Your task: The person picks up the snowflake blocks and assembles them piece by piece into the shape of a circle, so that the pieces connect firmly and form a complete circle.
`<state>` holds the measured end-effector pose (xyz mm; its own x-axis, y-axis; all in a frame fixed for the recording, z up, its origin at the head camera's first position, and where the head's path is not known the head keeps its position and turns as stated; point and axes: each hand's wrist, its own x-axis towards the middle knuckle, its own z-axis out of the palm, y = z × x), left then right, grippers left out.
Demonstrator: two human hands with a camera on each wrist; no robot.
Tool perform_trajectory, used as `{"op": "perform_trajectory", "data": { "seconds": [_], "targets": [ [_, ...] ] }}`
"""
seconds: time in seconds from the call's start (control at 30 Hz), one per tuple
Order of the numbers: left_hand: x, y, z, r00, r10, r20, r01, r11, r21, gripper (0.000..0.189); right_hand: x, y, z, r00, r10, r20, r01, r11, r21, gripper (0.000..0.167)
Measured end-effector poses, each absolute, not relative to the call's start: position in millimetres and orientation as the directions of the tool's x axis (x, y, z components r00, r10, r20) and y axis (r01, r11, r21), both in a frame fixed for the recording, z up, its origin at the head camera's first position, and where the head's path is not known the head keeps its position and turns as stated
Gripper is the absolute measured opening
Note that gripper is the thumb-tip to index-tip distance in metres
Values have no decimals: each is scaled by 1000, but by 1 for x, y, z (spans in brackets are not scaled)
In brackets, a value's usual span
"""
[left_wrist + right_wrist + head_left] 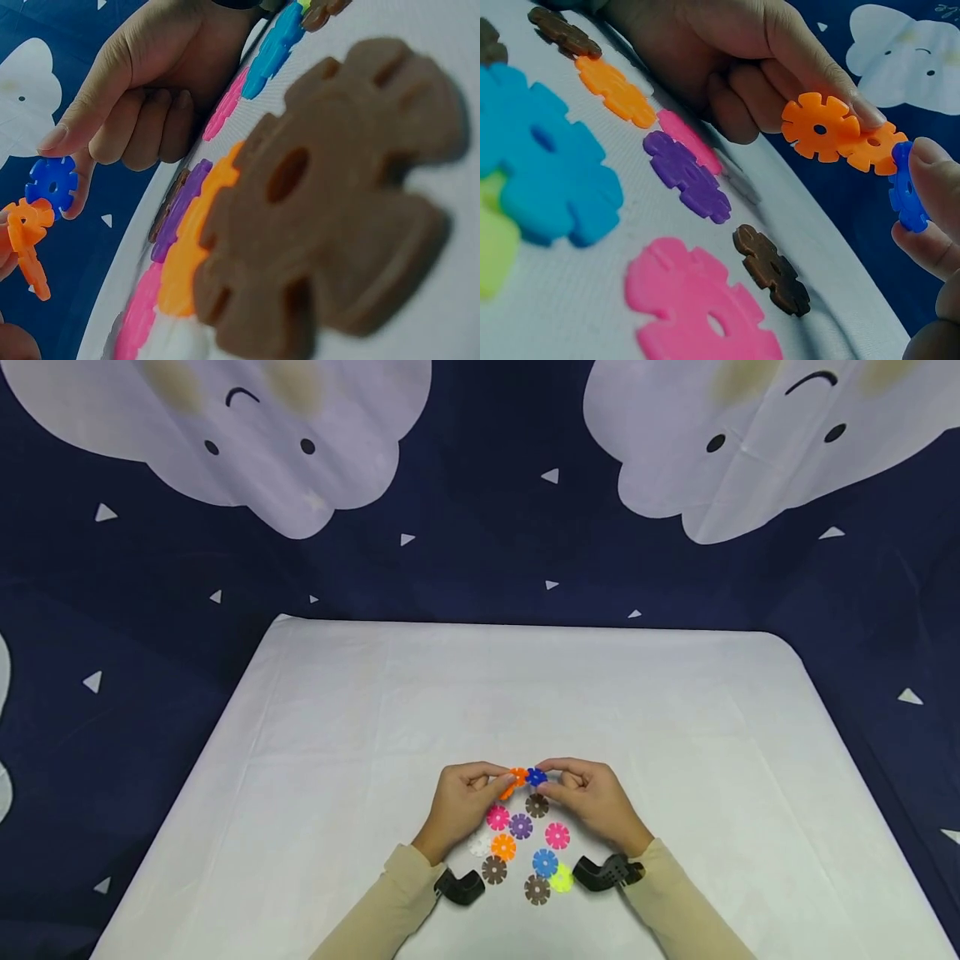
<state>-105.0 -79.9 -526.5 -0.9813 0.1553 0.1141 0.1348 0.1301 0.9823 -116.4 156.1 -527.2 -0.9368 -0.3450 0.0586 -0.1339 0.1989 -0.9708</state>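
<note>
Over the bench (600,693), the left hand (463,797) pinches two joined orange notched discs (845,142), the right hand (594,797) a blue notched disc (64,182) touching them, thumb to finger (likely light, stiff, slick plastic); best gripped by outer rims, clear of where they meet

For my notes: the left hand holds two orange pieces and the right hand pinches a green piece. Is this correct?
Not green: the right hand pinches a blue piece, as the right wrist view shows. The left hand does hold two orange pieces.
</note>
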Motion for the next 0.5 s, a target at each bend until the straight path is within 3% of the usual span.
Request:
{"op": "perform_trajectory", "data": {
  "seconds": [0.17, 0.5],
  "targets": [
    [-103, -76, -523, -986, 153, 64, 84, 132, 988, 11, -116, 157, -525, -937, -345, 55, -121, 172, -978, 25],
    [-101, -73, -526, -984, 165, 61, 64, 11, 998, 18, -116, 159, -524, -934, -352, 58, -108, 125, -986, 25]
  ]
}}
